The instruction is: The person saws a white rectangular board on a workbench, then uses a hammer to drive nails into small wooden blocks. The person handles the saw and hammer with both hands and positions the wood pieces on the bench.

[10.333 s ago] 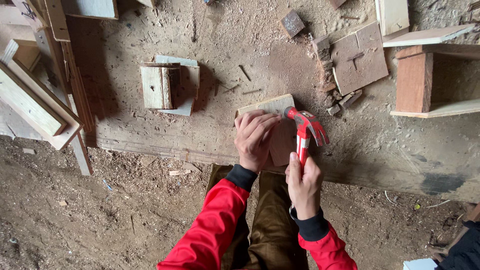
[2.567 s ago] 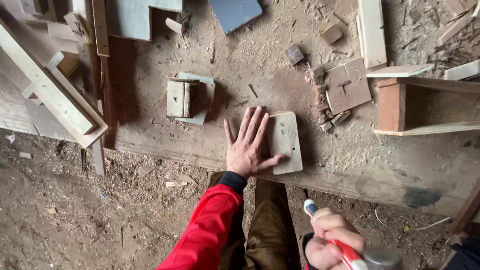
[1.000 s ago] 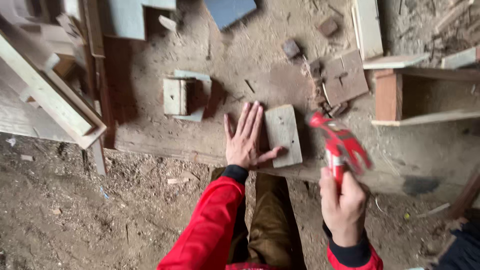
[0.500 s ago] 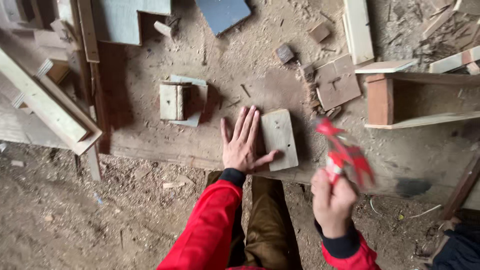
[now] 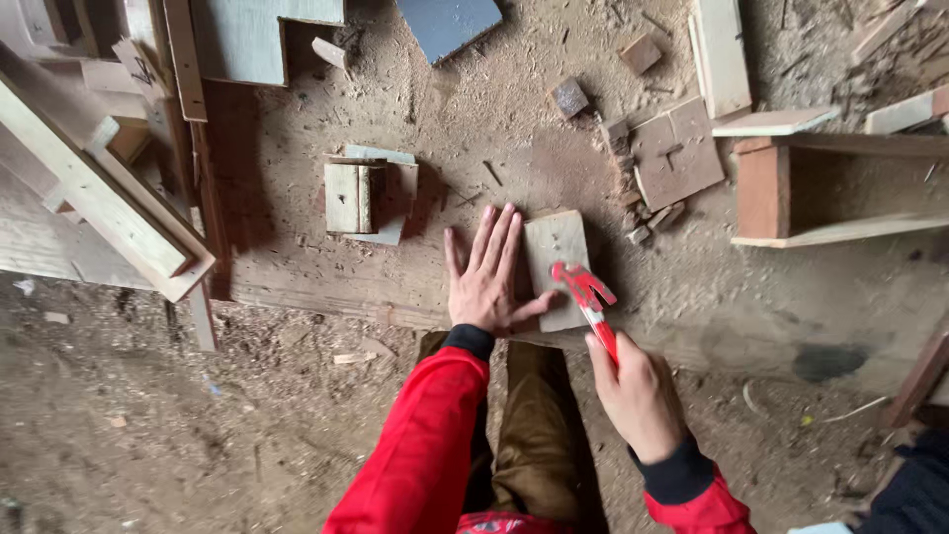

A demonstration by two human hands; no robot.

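At the bottom of the frame, two red sleeves (image 5: pixel 425 445) reached up over brown trousers (image 5: pixel 534 435). The right hand (image 5: pixel 638 396) was closed around the handle of a red hammer (image 5: pixel 588 297), whose head lay over the lower right corner of the board (image 5: pixel 554 252). The left hand (image 5: pixel 489 277) lay flat and open, fingers spread, gripping nothing; its thumb pressed across the board's lower left edge. The board sat at the centre of the frame, just right of that hand: a small pale rectangle of rough wood, longer than wide, dusted with sawdust, on the dusty bench (image 5: pixel 445 148). Farther up, left of centre, stood a small wooden box (image 5: pixel 361 198). At the right was an open-sided frame (image 5: pixel 791 193), with a square tile (image 5: pixel 677 153) just left of it. Long planks (image 5: pixel 99 208) leaned at the upper left.
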